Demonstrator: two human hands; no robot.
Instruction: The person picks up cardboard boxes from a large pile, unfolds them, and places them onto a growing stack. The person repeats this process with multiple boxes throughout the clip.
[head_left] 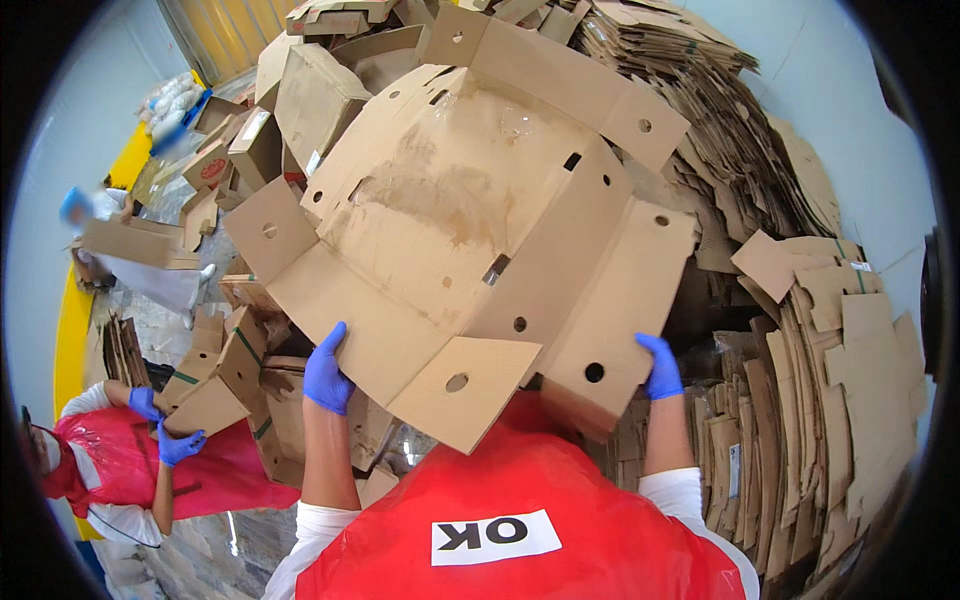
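I note left hand (328, 378) and right hand (660, 368) apart, clamped on the carton (450, 210); its flap (482, 402), catching the apron (500, 475), could tear.

On the right, by a pale wall (885, 95), big piles of flat brown cardboard (860, 370). At the back, a messy heap of boxes (318, 100) and a yellow panel (215, 35). On the left, a yellow stripe (68, 340), white bags (172, 102), a person in white (160, 280), and nearer, a person in a red apron (225, 465). Below, grey floor (225, 555).
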